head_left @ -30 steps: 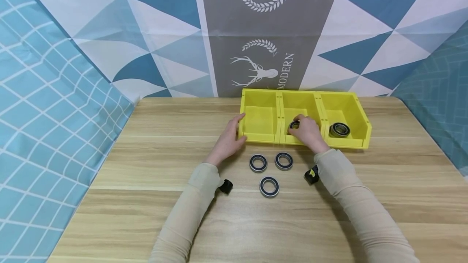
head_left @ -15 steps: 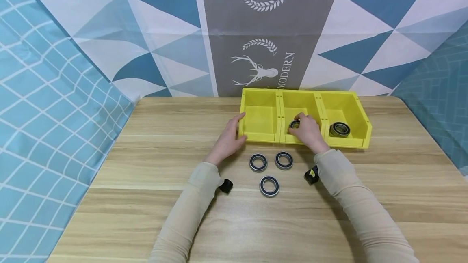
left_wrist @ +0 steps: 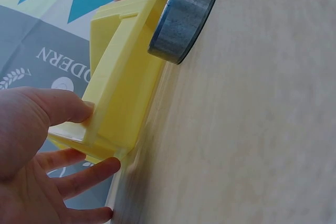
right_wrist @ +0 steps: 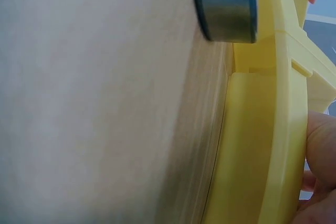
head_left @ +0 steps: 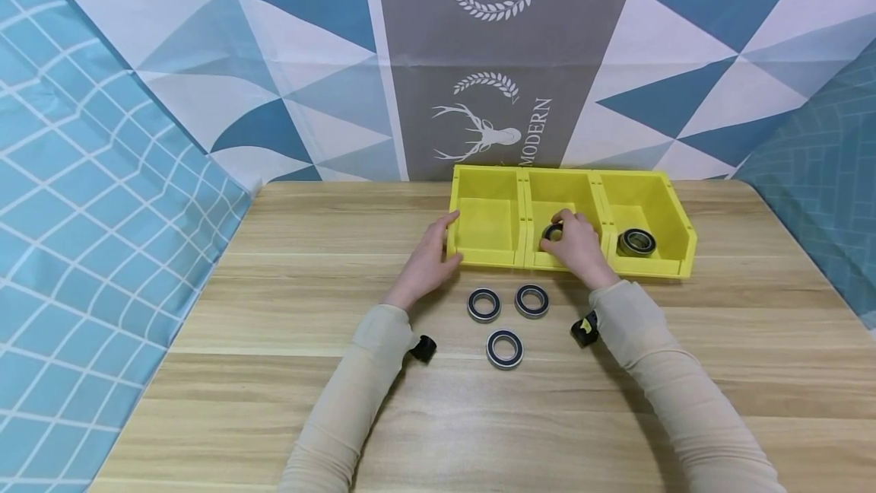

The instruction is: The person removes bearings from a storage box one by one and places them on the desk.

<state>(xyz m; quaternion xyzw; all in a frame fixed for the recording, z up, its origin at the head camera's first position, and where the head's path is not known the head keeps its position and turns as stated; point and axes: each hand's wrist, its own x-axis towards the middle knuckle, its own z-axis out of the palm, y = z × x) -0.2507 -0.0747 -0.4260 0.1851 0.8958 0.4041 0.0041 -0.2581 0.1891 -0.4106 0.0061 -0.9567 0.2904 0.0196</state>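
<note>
A yellow three-compartment bin (head_left: 486, 258) stands at the table's back. My left hand (head_left: 427, 263) touches its left end; in the left wrist view the thumb rests on the front edge and the other fingers are spread, fairly straight. My right hand (head_left: 579, 249) reaches into the middle compartment and pinches a ring-shaped ball bearing (head_left: 551, 231), partly hidden by the fingers. More bearings sit in the right compartment, with a top bearing (head_left: 638, 242) showing. Three bearings lie before the bin: a left one (head_left: 484, 316), a right one (head_left: 532, 313) and a nearer one (head_left: 505, 363).
The wooden table (head_left: 287, 310) extends to both sides and in front. A patterned cloth (head_left: 328, 82) hangs directly behind the bin. Black wrist devices show by the left sleeve (head_left: 423, 349) and the right sleeve (head_left: 584, 331). The left compartment (head_left: 484, 223) shows its bare floor.
Both hands stay almost still, the left at the bin's end and the right on the bearing in the middle compartment. The loose bearings have not moved.
</note>
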